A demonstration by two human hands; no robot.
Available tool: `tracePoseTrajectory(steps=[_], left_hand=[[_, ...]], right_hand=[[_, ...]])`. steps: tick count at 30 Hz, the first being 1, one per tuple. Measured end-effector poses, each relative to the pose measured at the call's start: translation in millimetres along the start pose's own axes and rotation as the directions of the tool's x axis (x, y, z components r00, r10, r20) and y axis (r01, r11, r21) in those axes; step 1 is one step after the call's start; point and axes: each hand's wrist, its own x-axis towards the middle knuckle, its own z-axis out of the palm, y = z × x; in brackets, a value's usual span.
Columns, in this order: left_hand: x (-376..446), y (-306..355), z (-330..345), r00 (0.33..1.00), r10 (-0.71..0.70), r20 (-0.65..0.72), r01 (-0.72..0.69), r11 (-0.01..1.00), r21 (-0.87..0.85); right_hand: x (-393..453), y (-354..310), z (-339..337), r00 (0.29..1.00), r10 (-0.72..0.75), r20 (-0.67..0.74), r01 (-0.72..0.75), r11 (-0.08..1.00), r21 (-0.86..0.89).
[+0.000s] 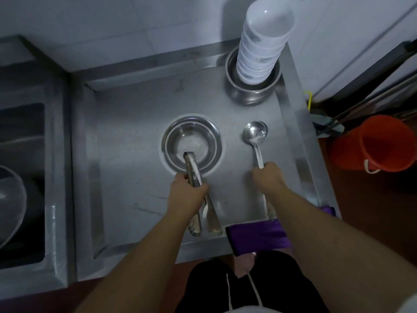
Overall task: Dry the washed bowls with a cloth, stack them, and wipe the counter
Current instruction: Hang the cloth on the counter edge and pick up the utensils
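A steel bowl (191, 143) sits upright in the middle of the steel counter (126, 136). My left hand (186, 197) is shut on metal tongs (209, 222); their hinged end rests inside that bowl. My right hand (267, 176) is shut on the handle of a steel ladle (255, 132), whose cup lies on the counter to the right of the bowl. A tall stack of white bowls (261, 46) stands upside down in another steel bowl (250, 93) at the back right. A purple cloth (257, 237) hangs over the counter's front edge, under my right forearm.
A sink (22, 177) to the left holds a large steel basin (10, 204). An orange bucket (372, 143) and long poles (370, 102) stand on the floor to the right. The counter has a raised rim and a tiled wall behind it.
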Motion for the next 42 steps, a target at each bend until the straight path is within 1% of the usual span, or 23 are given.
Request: tracePoseTrajectory(steps=[2, 6, 13, 16, 20, 25, 28, 33, 36, 39, 42], left_hand=[[-5, 5, -4, 1.000, 0.017, -0.006, -0.017, 1.000, 0.002], [-17, 15, -13, 0.998, 0.064, -0.011, -0.064, 0.998, -0.002], [-43, 37, -23, 0.989, 0.141, -0.039, -0.142, 0.990, -0.017], [-56, 47, -21, 0.988, 0.152, -0.040, -0.154, 0.988, -0.030], [-76, 61, -16, 0.985, 0.161, -0.062, -0.165, 0.985, -0.056], [-114, 78, -13, 0.974, 0.157, -0.161, -0.172, 0.982, -0.081], [-144, 81, -7, 0.962, 0.134, -0.237, -0.164, 0.980, -0.110], [-204, 68, 11, 0.933, 0.016, -0.360, -0.083, 0.982, -0.171], [-242, 49, 17, 0.903, -0.063, -0.425, -0.024, 0.980, -0.197], [-276, 25, 14, 0.863, -0.142, -0.486, 0.008, 0.964, -0.267], [-309, -1, 6, 0.810, -0.218, -0.545, 0.020, 0.938, -0.345]], right_hand=[[-2, -2, -10, 1.000, -0.025, -0.009, 0.025, 1.000, -0.016], [-13, 1, -31, 0.997, -0.075, 0.031, 0.077, 0.994, -0.072], [-43, 9, -98, 0.985, -0.165, -0.046, 0.155, 0.973, -0.169], [-53, 14, -130, 0.976, -0.204, -0.077, 0.180, 0.953, -0.246], [-60, 21, -162, 0.971, -0.234, -0.049, 0.209, 0.930, -0.302], [-64, 23, -182, 0.934, -0.358, 0.004, 0.331, 0.857, -0.394], [-70, 22, -190, 0.897, -0.434, 0.085, 0.425, 0.792, -0.438], [-85, 25, -192, 0.800, -0.575, 0.172, 0.581, 0.670, -0.462], [-101, 26, -187, 0.736, -0.627, 0.256, 0.664, 0.592, -0.457], [-124, 26, -176, 0.676, -0.647, 0.353, 0.731, 0.530, -0.429], [-151, 24, -160, 0.592, -0.668, 0.452, 0.802, 0.430, -0.414]])
